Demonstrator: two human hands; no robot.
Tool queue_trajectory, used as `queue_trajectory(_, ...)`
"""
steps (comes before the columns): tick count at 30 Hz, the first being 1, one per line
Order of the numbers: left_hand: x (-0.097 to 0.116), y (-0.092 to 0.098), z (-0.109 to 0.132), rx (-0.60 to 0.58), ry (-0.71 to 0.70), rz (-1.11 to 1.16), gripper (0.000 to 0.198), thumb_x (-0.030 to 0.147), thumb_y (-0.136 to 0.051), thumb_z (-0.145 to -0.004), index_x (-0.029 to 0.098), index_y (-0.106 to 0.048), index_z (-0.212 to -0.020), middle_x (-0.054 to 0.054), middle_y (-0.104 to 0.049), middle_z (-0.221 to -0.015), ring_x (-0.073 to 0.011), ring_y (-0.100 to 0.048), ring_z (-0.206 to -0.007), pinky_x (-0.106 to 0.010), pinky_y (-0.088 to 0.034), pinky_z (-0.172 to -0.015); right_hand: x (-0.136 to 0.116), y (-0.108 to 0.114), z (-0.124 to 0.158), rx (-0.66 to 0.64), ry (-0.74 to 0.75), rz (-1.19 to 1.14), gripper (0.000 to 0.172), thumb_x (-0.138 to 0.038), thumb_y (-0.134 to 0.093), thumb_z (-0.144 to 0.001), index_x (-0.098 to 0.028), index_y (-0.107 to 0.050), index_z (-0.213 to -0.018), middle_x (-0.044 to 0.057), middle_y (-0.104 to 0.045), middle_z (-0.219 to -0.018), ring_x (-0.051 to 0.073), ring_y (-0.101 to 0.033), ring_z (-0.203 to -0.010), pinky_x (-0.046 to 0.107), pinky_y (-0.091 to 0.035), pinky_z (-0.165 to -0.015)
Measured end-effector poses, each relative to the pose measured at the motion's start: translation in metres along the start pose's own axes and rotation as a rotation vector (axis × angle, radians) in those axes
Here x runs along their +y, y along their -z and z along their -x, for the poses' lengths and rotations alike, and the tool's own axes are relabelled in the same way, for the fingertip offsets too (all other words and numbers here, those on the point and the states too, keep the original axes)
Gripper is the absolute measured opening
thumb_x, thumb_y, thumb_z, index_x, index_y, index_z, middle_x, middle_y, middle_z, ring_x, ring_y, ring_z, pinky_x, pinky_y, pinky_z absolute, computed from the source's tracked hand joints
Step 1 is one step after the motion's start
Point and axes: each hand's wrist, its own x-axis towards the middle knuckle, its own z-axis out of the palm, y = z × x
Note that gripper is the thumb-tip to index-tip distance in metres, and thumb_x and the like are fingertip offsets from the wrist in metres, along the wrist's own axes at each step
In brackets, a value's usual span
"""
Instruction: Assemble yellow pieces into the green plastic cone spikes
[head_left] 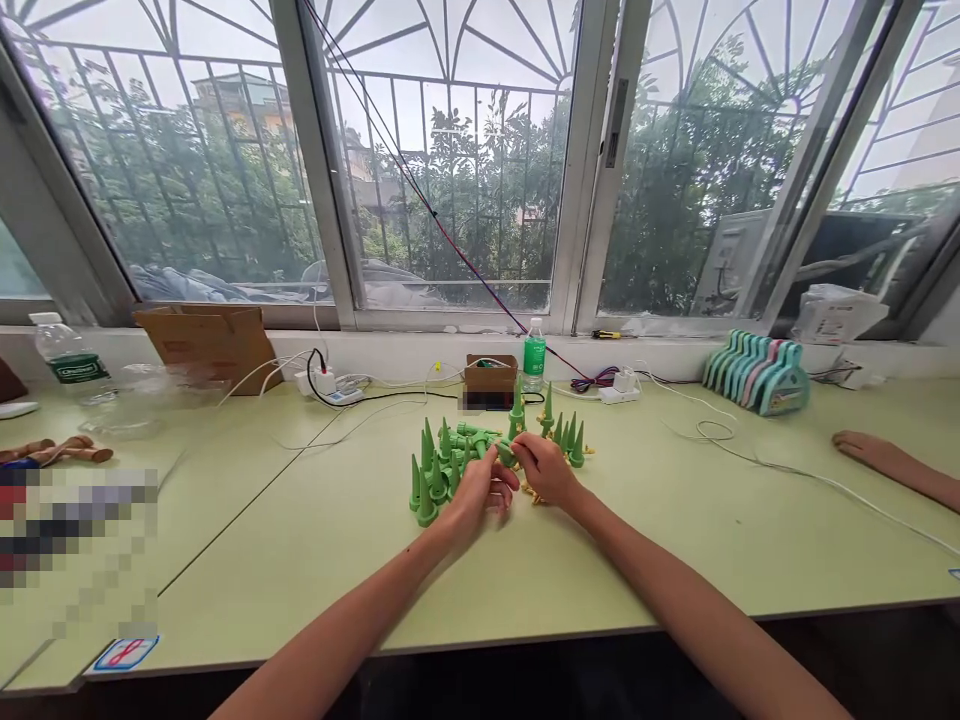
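Observation:
Several green cone-shaped plastic spikes (435, 472) stand and lie in a cluster on the light green table (675, 540), with a few small yellow pieces among them. My left hand (480, 492) and my right hand (541, 468) meet over the middle of the cluster. Both hands have their fingers pinched around one green plastic piece (505, 455) held between them. More upright green spikes (564, 436) stand just behind my right hand.
A small cardboard box (490, 382) and a green-labelled bottle (534, 356) stand behind the cluster. Power strips and white cables (330, 384) run along the sill. A larger cardboard box (211, 342) sits left, pastel holders (757, 372) right. Another person's hand (862, 448) rests at the far right.

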Motion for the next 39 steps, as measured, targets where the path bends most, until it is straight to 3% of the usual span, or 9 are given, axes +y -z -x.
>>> queue_trajectory(9,0.0051,0.0005,0.0036,-0.033,-0.1,-0.012,0.048,0.06,-0.061,-0.079,0.013,-0.059,-0.073,-0.004,-0.059,-0.07,-0.0083,-0.051,-0.044,-0.021,-0.037,-0.038,-0.0024,0.0028,-0.0013,-0.013,-0.029,-0.069,0.021,-0.026,-0.039,-0.098,-0.021,-0.051,-0.083,0.0,-0.056,-0.071,0.014,-0.052,-0.063,0.025,-0.039,-0.063)
queue_trajectory(16,0.0033,-0.0002,0.0033,-0.001,-0.123,-0.131,0.05,0.064,-0.057,-0.079,0.015,-0.052,-0.069,0.002,-0.051,-0.055,-0.0089,-0.047,-0.039,-0.021,-0.036,-0.037,-0.0032,0.0027,-0.0019,-0.022,-0.045,-0.091,0.023,-0.027,-0.038,-0.099,-0.02,-0.051,-0.081,0.001,-0.055,-0.072,0.014,-0.05,-0.063,0.025,-0.038,-0.062)
queue_trajectory(24,0.0008,-0.001,0.0054,0.027,-0.248,-0.373,0.044,0.06,-0.057,-0.081,0.018,-0.049,-0.071,0.006,-0.044,-0.044,-0.0086,-0.042,-0.034,-0.02,-0.031,-0.037,-0.0019,0.0039,-0.0028,-0.016,-0.063,-0.094,0.023,-0.028,-0.038,-0.098,-0.021,-0.051,-0.08,0.0,-0.055,-0.073,0.014,-0.049,-0.064,0.025,-0.038,-0.062)
queue_trajectory(30,0.0003,-0.0023,0.0055,0.095,-0.338,-0.449,0.038,0.053,-0.061,-0.079,0.019,-0.045,-0.073,0.006,-0.045,-0.053,-0.0073,-0.042,-0.036,-0.02,-0.027,-0.037,-0.0006,0.0046,-0.0031,-0.021,-0.092,-0.127,0.022,-0.031,-0.04,-0.097,-0.02,-0.053,-0.084,0.0,-0.056,-0.073,0.014,-0.048,-0.061,0.025,-0.038,-0.059)
queue_trajectory(34,0.0001,-0.0016,0.0058,0.12,-0.388,-0.482,0.035,0.05,-0.06,-0.081,0.019,-0.045,-0.073,0.002,-0.054,-0.067,-0.0062,-0.044,-0.039,-0.021,-0.029,-0.039,-0.0008,0.0043,-0.0025,-0.012,-0.127,-0.187,0.023,-0.035,-0.041,-0.097,-0.021,-0.053,-0.086,0.001,-0.056,-0.074,0.013,-0.047,-0.058,0.025,-0.038,-0.056)
queue_trajectory(39,0.0018,-0.0023,0.0084,0.141,-0.431,-0.546,0.03,0.047,-0.059,-0.081,0.018,-0.05,-0.074,-0.001,-0.06,-0.081,-0.0056,-0.043,-0.043,-0.022,-0.032,-0.043,-0.0026,0.0039,-0.0022,-0.005,-0.21,-0.293,0.031,-0.044,-0.038,-0.098,-0.022,-0.047,-0.078,-0.003,-0.047,-0.059,0.012,-0.043,-0.049,0.024,-0.035,-0.048)
